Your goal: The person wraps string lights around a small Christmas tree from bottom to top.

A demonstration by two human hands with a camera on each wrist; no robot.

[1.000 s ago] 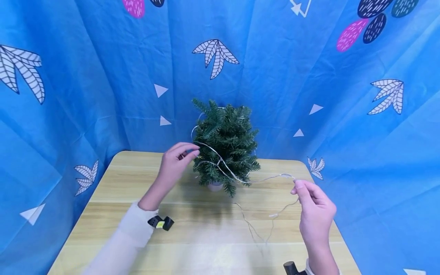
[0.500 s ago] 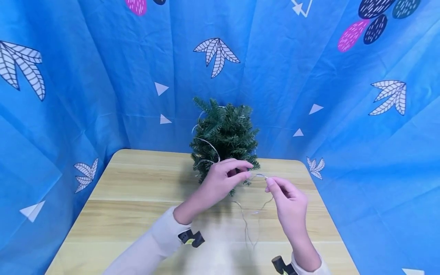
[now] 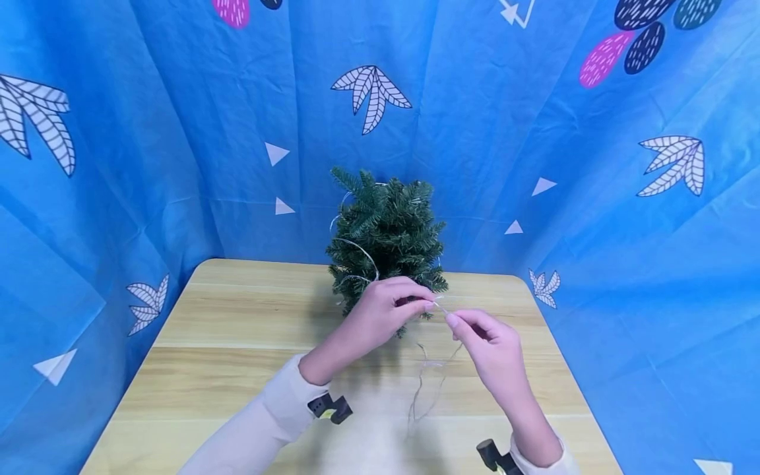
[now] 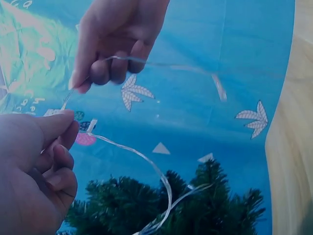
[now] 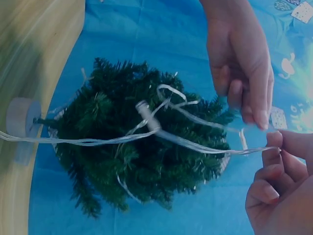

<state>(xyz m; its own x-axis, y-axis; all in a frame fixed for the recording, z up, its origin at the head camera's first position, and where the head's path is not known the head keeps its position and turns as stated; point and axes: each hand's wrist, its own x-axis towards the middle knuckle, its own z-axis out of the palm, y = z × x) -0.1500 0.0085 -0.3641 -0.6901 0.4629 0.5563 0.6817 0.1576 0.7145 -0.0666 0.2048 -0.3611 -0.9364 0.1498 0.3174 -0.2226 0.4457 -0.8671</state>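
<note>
A small green Christmas tree (image 3: 392,224) stands on the table, with a clear wire of string lights (image 3: 359,247) draped over its branches. In front of its lower right side, my left hand (image 3: 380,313) pinches the wire between thumb and fingertips. Just to the right, my right hand (image 3: 489,349) pinches the same wire, a short stretch showing between the two hands. The loose part (image 3: 418,389) hangs from the right hand in a loop over the table. In the right wrist view, the wire (image 5: 195,147) with small clear bulbs runs across in front of the tree.
The light wooden table (image 3: 237,316) has rounded back corners. A blue patterned curtain (image 3: 475,132) encloses it at the back and both sides. The tree's pale round base (image 5: 22,117) shows in the right wrist view.
My left hand has moved right from the tree's left side and now pinches the wire. My right hand has come left toward it, and the hanging loop has shifted left too.
</note>
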